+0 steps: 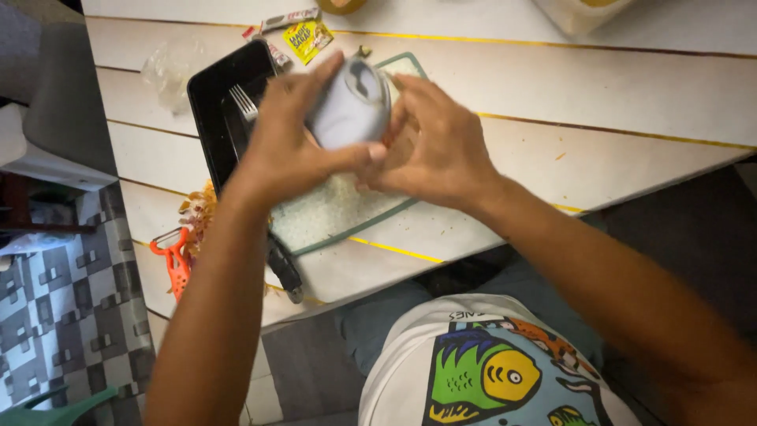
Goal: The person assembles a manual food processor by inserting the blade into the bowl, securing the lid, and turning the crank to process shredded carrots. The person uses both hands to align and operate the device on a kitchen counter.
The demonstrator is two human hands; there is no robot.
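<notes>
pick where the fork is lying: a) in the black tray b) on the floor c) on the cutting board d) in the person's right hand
a: the fork lies inside the black tray, just left of the left hand; both hands hold a grey can.

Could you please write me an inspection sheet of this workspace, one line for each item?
Surface: white plank table with thin yellow lines; a translucent cutting board lies on it.
Job's things: a small grey can, blurred, held over the board, its top end toward the camera.
Clutter: black tray with a fork; orange peeler and peelings at the table edge; a dark handle beside the board; yellow sachet; crumpled clear plastic.
Grippers: left hand wraps the can; right hand touches its side.
Cables: nothing seen.
Surroundings: checkered floor, green chair part.
</notes>
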